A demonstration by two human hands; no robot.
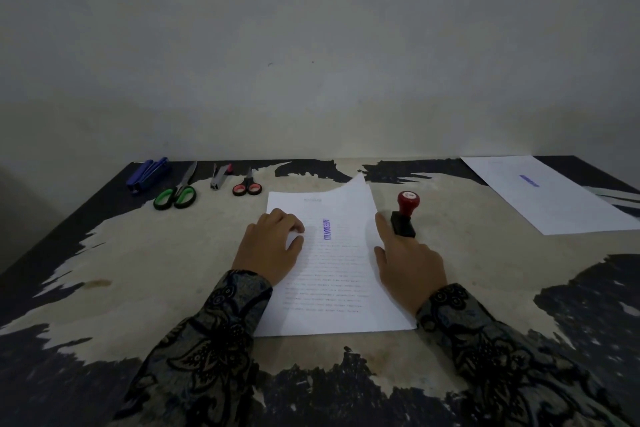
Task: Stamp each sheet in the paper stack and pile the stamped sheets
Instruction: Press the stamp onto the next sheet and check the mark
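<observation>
A: Step? Top white printed sheet (332,263) carries a purple APPROVED mark (326,229), so stamping of this one looks done. The red-knobbed stamp with its black base (404,216) stands upright on the worn dark counter (138,263), just right of the sheet.

B: Hands?

A: Left hand (273,246) rests on the sheet's left side, fingers loosely curled, its grip holding nothing. Right hand (405,260) lies at the sheet's right edge, fingers straight, grip wide, index beside the stamp base. The sheet's far corner is lifted.

B: Next?

A: Probably lift this sheet and carry it to the stamped white sheet (550,194) at far right. Needs a pinch at the edge without dragging whatever lies underneath; can't tell how many remain.
</observation>
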